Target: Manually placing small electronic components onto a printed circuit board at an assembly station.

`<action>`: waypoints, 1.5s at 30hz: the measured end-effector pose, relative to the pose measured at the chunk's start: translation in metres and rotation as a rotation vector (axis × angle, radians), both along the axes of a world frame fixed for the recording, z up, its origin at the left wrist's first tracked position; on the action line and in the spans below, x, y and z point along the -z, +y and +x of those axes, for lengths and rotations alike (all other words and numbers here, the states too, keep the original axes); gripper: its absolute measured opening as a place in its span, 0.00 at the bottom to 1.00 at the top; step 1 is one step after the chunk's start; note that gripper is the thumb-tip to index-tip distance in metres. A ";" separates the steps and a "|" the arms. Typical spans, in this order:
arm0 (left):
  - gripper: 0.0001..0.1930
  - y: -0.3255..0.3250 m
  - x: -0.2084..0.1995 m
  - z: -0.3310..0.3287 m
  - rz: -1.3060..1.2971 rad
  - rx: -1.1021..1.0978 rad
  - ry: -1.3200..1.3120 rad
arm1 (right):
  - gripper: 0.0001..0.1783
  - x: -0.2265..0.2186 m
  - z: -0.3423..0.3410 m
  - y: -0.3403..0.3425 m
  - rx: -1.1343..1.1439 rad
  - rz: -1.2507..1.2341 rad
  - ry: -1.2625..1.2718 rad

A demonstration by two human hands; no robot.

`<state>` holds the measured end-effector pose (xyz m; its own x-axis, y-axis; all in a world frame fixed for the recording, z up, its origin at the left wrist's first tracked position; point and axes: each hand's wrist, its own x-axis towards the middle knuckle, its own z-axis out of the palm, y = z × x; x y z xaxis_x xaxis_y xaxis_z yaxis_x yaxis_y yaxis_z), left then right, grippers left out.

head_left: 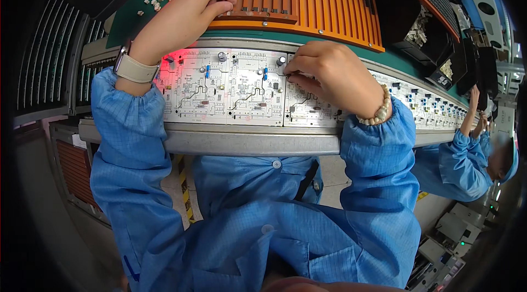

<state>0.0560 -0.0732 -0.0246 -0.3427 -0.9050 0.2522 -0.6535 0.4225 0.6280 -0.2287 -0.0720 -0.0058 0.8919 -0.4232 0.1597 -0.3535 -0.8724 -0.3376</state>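
Note:
White circuit boards [241, 91] lie side by side in the metal-edged track in front of me, carrying blue parts, black capacitors and printed lines. My right hand [332, 75] is closed in a pinch low over one of these boards, its fingertips at the board's left part beside a standing capacitor [281, 60]. Whatever is between those fingertips is hidden. Farther left, my left hand [186, 15] hovers beyond the boards at the near-left edge of an orange slotted tray [285, 13]. Its fingers are curled together, and a tiny pale bit shows by the fingertips, too small to name.
Small white connectors [156, 2] lie loose on the green mat [127, 27]. Black parts fill slots of the tray, which rests on a larger orange rack [337, 9]. At right stand black bins [420, 31] of pale parts. Along the line, a co-worker in blue [458, 166] reaches over boards.

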 end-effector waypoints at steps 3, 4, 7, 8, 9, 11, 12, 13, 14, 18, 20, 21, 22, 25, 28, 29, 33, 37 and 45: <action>0.04 -0.001 0.002 0.000 0.004 -0.016 -0.006 | 0.08 -0.002 0.001 0.000 0.001 0.016 -0.011; 0.04 0.000 0.002 0.001 0.035 -0.040 0.021 | 0.08 -0.001 0.003 0.002 -0.005 0.017 -0.010; 0.03 -0.002 0.000 0.002 0.061 0.009 0.142 | 0.08 0.002 0.016 0.015 -0.033 0.046 -0.105; 0.03 -0.002 -0.001 -0.001 0.060 0.005 0.147 | 0.08 0.003 0.021 0.023 -0.047 0.077 -0.153; 0.03 -0.002 -0.001 -0.004 0.027 -0.011 0.153 | 0.08 0.005 0.027 0.031 -0.062 0.108 -0.201; 0.03 0.001 -0.002 -0.008 -0.003 -0.038 0.159 | 0.08 0.011 0.037 0.044 -0.066 0.097 -0.204; 0.03 0.002 -0.004 -0.008 -0.066 -0.053 0.125 | 0.08 0.012 0.041 0.049 -0.056 0.092 -0.172; 0.04 0.002 -0.006 -0.010 -0.131 -0.064 0.092 | 0.08 0.012 0.044 0.051 -0.042 0.084 -0.138; 0.03 0.003 -0.009 -0.014 -0.149 -0.086 0.099 | 0.08 0.014 0.047 0.052 -0.023 0.068 -0.128; 0.04 0.019 -0.033 -0.030 -0.178 -0.129 0.159 | 0.07 0.018 0.050 0.051 0.014 0.072 -0.127; 0.04 0.021 -0.032 -0.031 -0.321 -0.096 0.180 | 0.06 0.018 0.052 0.052 0.026 0.087 -0.132; 0.04 0.021 -0.032 -0.030 -0.321 -0.104 0.184 | 0.06 0.018 0.053 0.052 0.019 0.088 -0.126; 0.04 0.023 -0.033 -0.030 -0.320 -0.109 0.197 | 0.06 0.018 0.053 0.052 0.025 0.099 -0.126; 0.04 0.004 -0.014 -0.027 -0.630 0.001 0.308 | 0.06 0.015 0.055 0.054 0.026 0.119 -0.103; 0.05 -0.002 -0.007 -0.027 -0.927 0.110 0.371 | 0.06 0.014 0.057 0.054 0.039 0.127 -0.075; 0.06 0.001 -0.009 -0.029 -0.914 0.097 0.341 | 0.06 0.014 0.057 0.054 0.051 0.126 -0.069; 0.07 0.020 -0.022 -0.030 -0.419 -0.059 0.243 | 0.06 0.013 0.058 0.056 0.030 0.082 -0.031; 0.09 0.023 -0.024 -0.029 -0.638 0.024 0.223 | 0.07 0.008 0.058 0.064 -0.115 -0.204 0.033; 0.09 0.023 -0.022 -0.031 -0.432 -0.004 0.160 | 0.09 0.015 0.054 0.057 -0.012 -0.052 -0.026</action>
